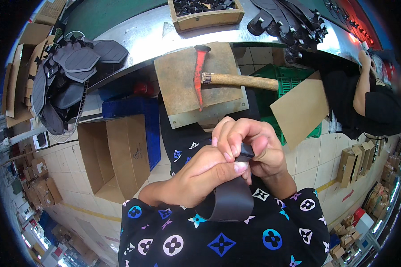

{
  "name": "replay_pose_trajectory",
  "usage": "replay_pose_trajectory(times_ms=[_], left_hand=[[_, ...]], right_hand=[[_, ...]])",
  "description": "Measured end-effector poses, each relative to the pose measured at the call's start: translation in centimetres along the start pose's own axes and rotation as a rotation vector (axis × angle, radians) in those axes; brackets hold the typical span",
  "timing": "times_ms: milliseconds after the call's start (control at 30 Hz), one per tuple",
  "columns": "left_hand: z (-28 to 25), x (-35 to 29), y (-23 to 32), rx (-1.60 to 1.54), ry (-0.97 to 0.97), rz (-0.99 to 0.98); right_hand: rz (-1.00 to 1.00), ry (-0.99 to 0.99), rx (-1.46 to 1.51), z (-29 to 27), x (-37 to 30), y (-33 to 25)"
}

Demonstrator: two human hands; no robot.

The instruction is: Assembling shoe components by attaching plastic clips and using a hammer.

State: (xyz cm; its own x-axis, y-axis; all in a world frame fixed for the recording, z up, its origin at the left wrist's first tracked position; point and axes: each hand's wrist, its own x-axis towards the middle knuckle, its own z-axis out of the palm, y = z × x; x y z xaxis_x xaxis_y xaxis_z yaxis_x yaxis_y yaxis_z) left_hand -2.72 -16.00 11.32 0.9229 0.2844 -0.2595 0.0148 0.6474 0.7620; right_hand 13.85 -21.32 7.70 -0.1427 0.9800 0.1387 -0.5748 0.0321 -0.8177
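Note:
In front of my chest, both hands hold a wide dark brown leather-like strap (234,202), which curls below them. My left hand (205,171) closes on the strap's upper end, the thumb pressed against it. The fingers of my right hand (254,144) are bent round a small black piece (245,152) at that same end. My fingers cover where piece and strap meet, so I cannot tell if they are joined. Beyond my hands, a hammer (199,80) with a red head and wooden handle lies on a worn brown board (176,89).
A metal bench (142,31) runs across the far side, bearing a wooden box (209,20) of small black parts and a pile of black straps (282,20). Dark pads fill a wire basket (82,95) at left. An open carton (120,155) and green crate (294,78) flank me. Another person (365,95) works at right.

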Motion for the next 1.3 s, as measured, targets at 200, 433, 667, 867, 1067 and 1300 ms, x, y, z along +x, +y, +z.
replay_pose_trajectory(times_ms=[200, 433, 667, 867, 1067, 1300], left_hand=[[-0.5, 0.1, 1.9, 0.325, 0.07, 0.111], [-1.6, 0.3, -0.2, 0.249, 0.165, 0.268], [-5.4, -3.1, 1.6, 0.58, 0.369, 0.234], [-15.2, -9.7, 14.8, 1.002, 1.257, 0.746], [-38.9, -27.1, 23.0, 1.856, 1.713, -0.102], [-31.3, -13.2, 22.1, 2.059, 1.874, -0.408]], right_hand=[[-0.017, 0.056, -0.272, -0.1, 0.6, -1.5], [-0.217, 0.275, -0.89, -0.3, 1.0, -3.0], [-0.297, 0.259, -1.2, -2.3, 5.0, -2.5], [-0.328, 0.542, -1.046, -6.4, 4.7, -4.6], [-0.282, 0.722, -0.7, -11.4, 3.5, -3.8], [-0.467, 1.037, -1.481, -20.2, 4.1, -7.1]])
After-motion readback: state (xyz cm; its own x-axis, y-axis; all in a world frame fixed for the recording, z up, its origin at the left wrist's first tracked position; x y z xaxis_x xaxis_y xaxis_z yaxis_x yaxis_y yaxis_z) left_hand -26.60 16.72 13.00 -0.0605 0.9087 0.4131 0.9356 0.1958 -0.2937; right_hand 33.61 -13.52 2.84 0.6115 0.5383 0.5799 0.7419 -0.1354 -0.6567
